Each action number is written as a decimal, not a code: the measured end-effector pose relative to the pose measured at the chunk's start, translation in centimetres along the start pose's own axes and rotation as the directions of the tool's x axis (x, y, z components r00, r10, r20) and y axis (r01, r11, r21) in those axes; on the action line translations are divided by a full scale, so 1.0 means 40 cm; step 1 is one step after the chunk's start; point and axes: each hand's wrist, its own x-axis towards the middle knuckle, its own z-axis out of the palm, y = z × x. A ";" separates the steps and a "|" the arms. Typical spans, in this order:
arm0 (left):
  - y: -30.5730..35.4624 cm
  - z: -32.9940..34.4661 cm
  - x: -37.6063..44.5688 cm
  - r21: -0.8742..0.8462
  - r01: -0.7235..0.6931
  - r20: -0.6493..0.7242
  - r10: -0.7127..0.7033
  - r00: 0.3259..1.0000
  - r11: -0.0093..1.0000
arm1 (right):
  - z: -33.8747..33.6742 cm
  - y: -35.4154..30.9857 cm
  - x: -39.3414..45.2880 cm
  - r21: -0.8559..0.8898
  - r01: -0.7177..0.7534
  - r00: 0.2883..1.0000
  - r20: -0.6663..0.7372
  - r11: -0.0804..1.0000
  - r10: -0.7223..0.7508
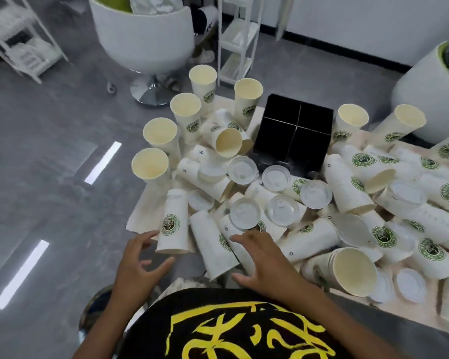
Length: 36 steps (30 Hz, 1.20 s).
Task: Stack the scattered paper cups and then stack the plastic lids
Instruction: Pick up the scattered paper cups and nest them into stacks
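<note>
Several white paper cups with green logos lie scattered over the table (143,216); several more stand upright along its left and far edges. Clear plastic lids (245,213) rest among them. An upside-down cup (173,226) stands at the near left corner. My left hand (138,265) hovers beside its rim with fingers spread, the fingertips at its lower edge. My right hand (259,260) is open above a lying cup (215,244), fingers spread, holding nothing. A nested stack of cups (347,270) lies on its side at the near right.
A black four-compartment box (293,133) stands in the middle of the table. White swivel chairs (143,40) stand behind the table at left and far right. A white rack (239,40) is at the back. Grey floor lies to the left.
</note>
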 end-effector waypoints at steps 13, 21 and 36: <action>-0.121 0.037 0.114 0.069 0.090 0.080 -0.095 0.992 0.994 | 0.170 0.012 0.076 -0.462 0.161 0.968 -0.098 0.872 -0.231; -0.116 0.045 0.125 0.108 -0.074 0.122 0.061 0.991 0.991 | 0.127 0.011 0.071 -0.267 0.222 0.838 -0.439 0.938 -0.323; -0.084 0.035 0.128 0.377 -0.284 0.062 0.282 0.957 0.881 | -0.178 -0.107 -0.128 0.178 -0.078 0.657 -0.731 0.981 0.185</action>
